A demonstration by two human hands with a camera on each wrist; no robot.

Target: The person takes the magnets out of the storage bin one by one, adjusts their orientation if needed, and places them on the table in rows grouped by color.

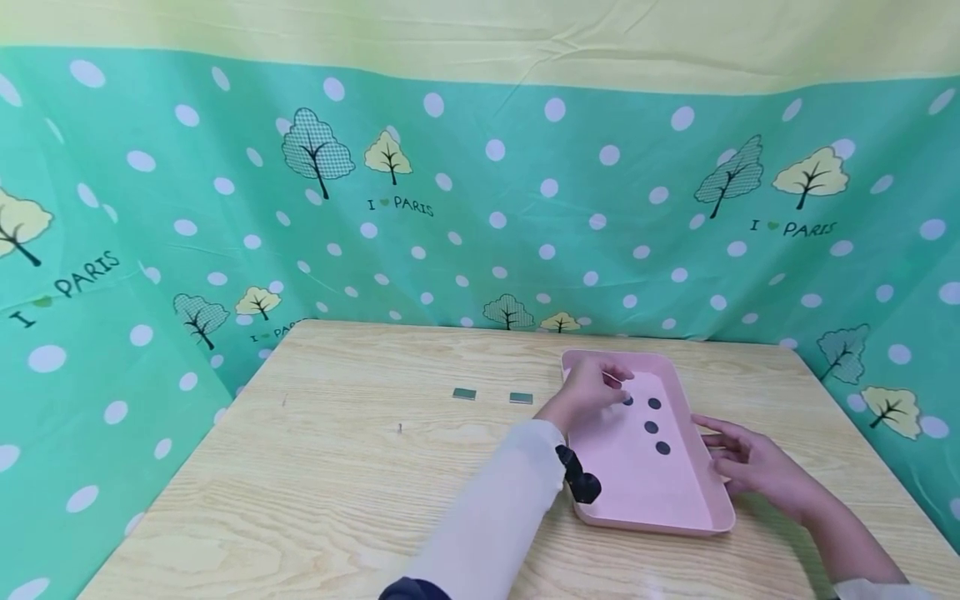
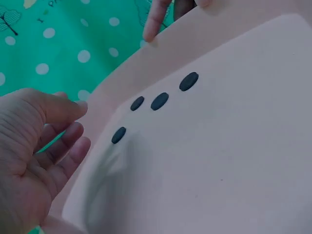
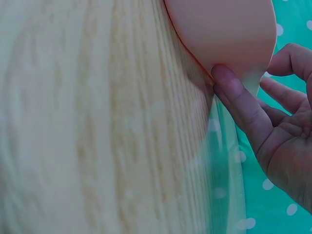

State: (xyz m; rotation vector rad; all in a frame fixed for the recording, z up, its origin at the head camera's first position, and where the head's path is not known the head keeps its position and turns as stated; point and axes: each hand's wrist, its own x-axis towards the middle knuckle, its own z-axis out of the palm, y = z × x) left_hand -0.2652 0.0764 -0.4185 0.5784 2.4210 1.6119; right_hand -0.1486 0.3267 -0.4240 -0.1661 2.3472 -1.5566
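Note:
A shallow pink tray (image 1: pixel 622 492) lies on the right part of the table. Several flat, round black discs (image 1: pixel 651 427) rest on its floor, grouped toward the far right. My left hand (image 1: pixel 592 385) hovers over the tray's far left part, close to the leftmost disc. In the left wrist view, its fingers (image 2: pixel 73 151) are loosely bent with nothing between them, and the discs (image 2: pixel 159 101) lie just beyond. My right hand (image 3: pixel 280 124) is at the tray's right side. Its thumb (image 3: pixel 229 80) touches the outer wall, while other fingertips meet the rim.
Two small dark green rectangular pieces, one (image 1: pixel 464 393) farther left and one (image 1: pixel 521 398) nearer the tray, lie on the wooden table (image 1: pixel 300 467). A tiny mark or bit (image 1: pixel 400 427) shows nearby. Green dotted cloth (image 1: pixel 465 208) hangs behind the table and along its sides.

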